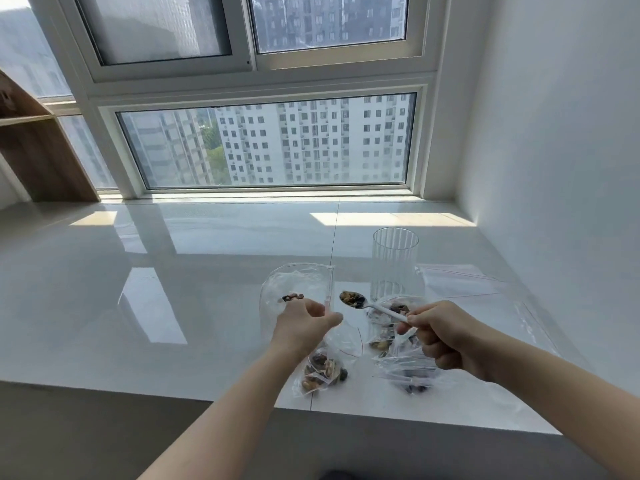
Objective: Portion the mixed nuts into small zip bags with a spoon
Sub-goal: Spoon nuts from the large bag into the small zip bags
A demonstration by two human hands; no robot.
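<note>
My left hand [304,323] holds a clear zip bag [298,282] upright by its edge, a few nuts showing inside near my fingers. My right hand [436,334] grips the handle of a white spoon [377,308]. Its bowl, heaped with mixed nuts [351,299], hovers just right of the held bag's edge. Below my left hand a small filled zip bag [322,370] lies on the white ledge [173,306]. Under my right hand sits a larger crumpled bag of mixed nuts [391,341].
A ribbed clear glass [393,261] stands behind the spoon. Flat empty zip bags [460,282] lie to its right, near the white wall. The ledge's front edge runs just below the bags. A wooden shelf [38,154] stands at the far left, by the window.
</note>
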